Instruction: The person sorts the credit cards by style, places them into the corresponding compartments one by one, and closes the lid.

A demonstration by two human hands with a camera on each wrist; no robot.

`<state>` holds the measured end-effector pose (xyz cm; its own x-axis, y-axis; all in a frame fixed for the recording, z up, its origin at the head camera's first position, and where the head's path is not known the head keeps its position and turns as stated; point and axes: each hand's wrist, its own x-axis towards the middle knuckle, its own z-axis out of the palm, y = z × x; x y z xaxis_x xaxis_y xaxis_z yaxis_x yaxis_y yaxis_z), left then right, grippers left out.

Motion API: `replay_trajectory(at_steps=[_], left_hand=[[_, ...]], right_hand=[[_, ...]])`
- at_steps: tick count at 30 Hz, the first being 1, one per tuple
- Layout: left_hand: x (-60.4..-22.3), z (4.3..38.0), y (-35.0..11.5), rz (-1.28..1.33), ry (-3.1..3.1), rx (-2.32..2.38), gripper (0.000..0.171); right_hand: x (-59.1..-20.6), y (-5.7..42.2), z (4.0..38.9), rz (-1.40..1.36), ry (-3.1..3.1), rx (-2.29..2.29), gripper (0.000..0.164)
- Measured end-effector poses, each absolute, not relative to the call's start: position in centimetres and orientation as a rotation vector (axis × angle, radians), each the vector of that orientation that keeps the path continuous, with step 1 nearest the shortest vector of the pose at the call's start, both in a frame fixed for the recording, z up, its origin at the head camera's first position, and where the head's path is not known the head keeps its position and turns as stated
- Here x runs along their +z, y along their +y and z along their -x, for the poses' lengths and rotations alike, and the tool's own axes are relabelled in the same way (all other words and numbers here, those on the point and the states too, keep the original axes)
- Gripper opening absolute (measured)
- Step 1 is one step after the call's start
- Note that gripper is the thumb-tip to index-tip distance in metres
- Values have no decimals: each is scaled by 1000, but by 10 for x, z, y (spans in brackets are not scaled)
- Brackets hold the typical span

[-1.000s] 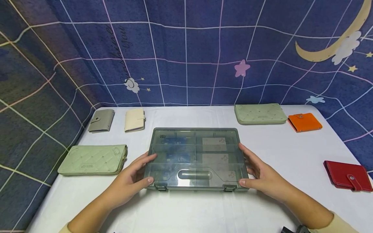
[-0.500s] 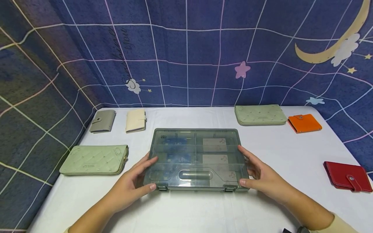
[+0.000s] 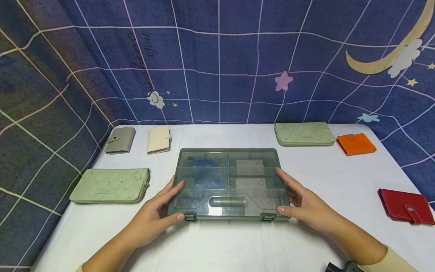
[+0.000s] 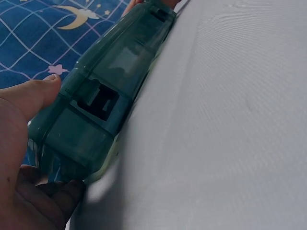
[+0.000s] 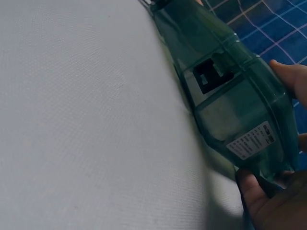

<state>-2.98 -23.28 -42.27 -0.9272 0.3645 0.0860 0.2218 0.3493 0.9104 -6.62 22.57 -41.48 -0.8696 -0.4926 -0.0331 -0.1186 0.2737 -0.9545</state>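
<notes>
A flat, see-through grey-green plastic box [image 3: 228, 185] sits in the middle, over a table [image 3: 231, 245] with a white cloth; I cannot tell if it touches the cloth. The left hand [image 3: 149, 219] holds the box's left end. Its grip is part open, with the thumb at the front and the other fingers bent round the side. The right hand [image 3: 309, 207] holds the right end the same way. Through the lid you can see blue cards [image 3: 209, 184] on the left (they say VIP) and pale cards [image 3: 250, 184] on the right. A white paper label [image 5: 250, 140] is stuck on the front. A pale green quilted wallet [image 3: 110, 185] lies near the left hand. Behind it are a small grey card holder [image 3: 120, 140] and a small cream card holder [image 3: 158, 139]. A red card holder with a snap strap [image 3: 406, 206] lies far to the right.
</notes>
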Motion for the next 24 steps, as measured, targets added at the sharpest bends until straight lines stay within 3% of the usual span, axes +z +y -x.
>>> replay_trajectory(at_steps=[6,12,17,24], left_hand=[[-423,30,-232,-576,2509,1627,76],[-416,27,-235,-602,2768,1332,67],[-418,25,-235,-778,2886,1260,68],[-424,25,-232,-984,2907,1253,64]], right_hand=[[-412,224,65,518,2256,-1611,96],[-398,221,64,595,2463,-1472,88],[-378,209,61,619,2687,-1313,79],[-366,171,60,966,2674,-1272,71]])
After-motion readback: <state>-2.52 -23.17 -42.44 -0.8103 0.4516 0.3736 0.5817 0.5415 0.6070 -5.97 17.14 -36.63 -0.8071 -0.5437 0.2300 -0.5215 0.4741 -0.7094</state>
